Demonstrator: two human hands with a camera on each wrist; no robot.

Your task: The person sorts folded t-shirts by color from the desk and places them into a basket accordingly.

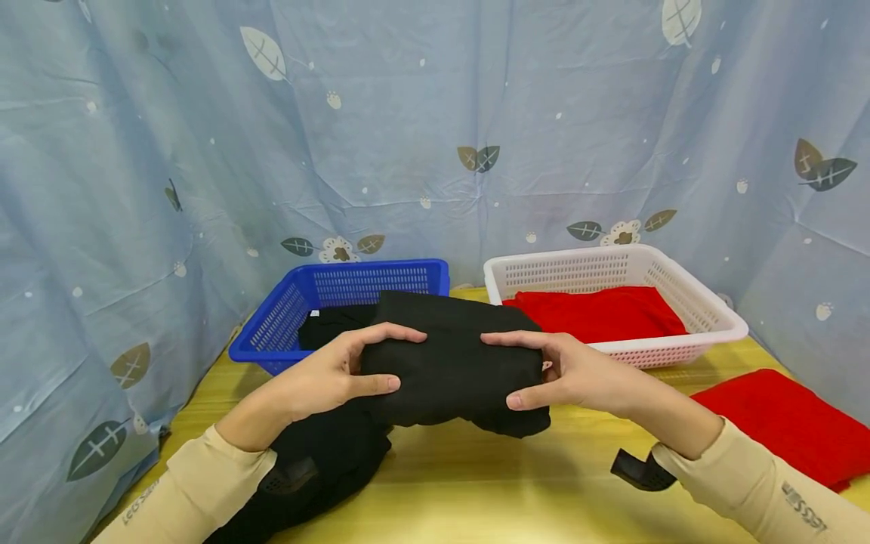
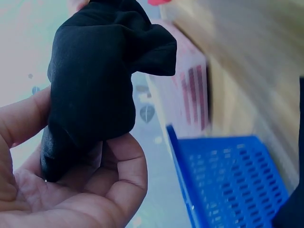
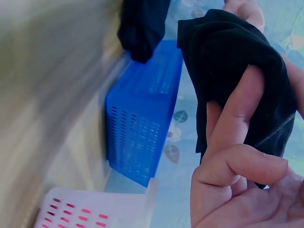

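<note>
A folded black cloth is held up over the table in front of the two baskets. My left hand grips its left end, thumb on the near face and fingers over the top and behind. At the other end my right hand grips it in the same manner. In the left wrist view, curled fingers support the cloth from beneath. The right wrist view shows fingers pressed against the cloth's underside.
A blue basket at back left contains black cloth. The white basket at back right holds red cloth. Another black cloth lies at front left, and a folded red cloth on the right of the yellow table.
</note>
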